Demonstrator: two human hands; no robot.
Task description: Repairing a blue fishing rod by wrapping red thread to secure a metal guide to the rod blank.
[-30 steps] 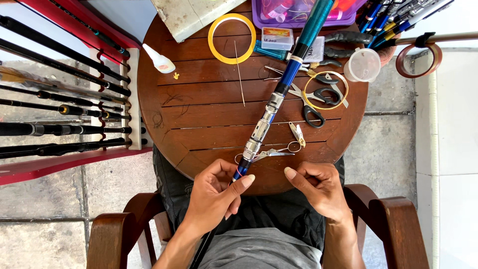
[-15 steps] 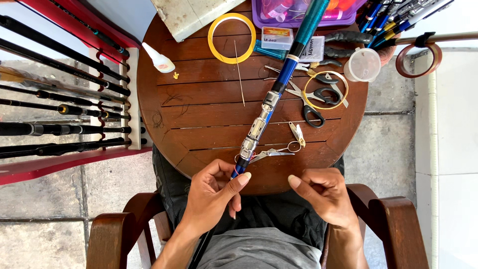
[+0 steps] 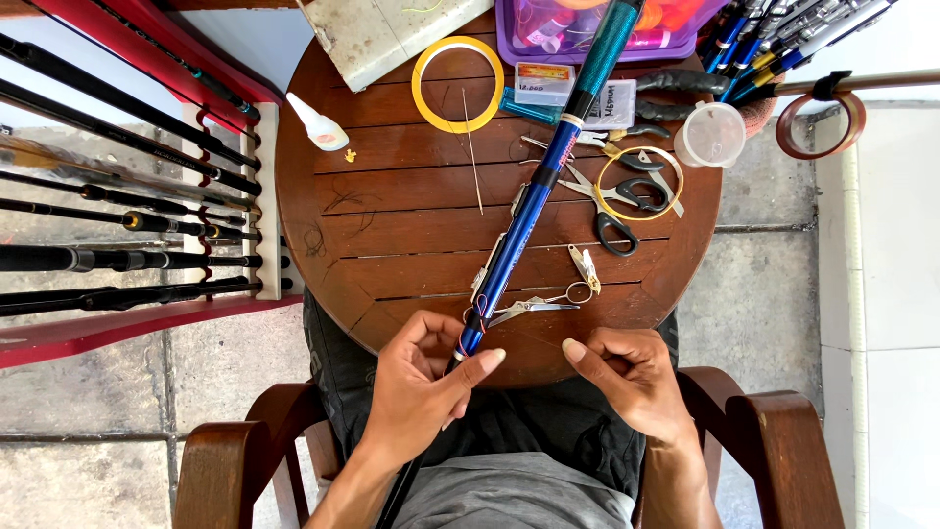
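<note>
A blue fishing rod (image 3: 534, 201) lies slanted across the round wooden table (image 3: 392, 216), its teal upper part toward the far edge. My left hand (image 3: 426, 387) grips the rod near the table's near edge, thumb stretched to the right. My right hand (image 3: 627, 377) is a short way to the right, fingers pinched together as if on a fine thread that I cannot make out. Small silver scissors (image 3: 534, 306) lie just beyond the two hands, beside a metal clip (image 3: 585, 267).
Black-handled scissors (image 3: 612, 220), a yellow tape ring (image 3: 457, 83), a thin needle (image 3: 473, 152), a glue bottle (image 3: 316, 122), a clear cup (image 3: 711, 134) and a purple box (image 3: 548, 29) are on the table. A red rack of rods (image 3: 127, 225) stands left. Wooden chair arms (image 3: 774, 441) flank me.
The left hand has turned slightly on the rod, thumb now extended. The right hand has shifted a little right and down, away from the rod.
</note>
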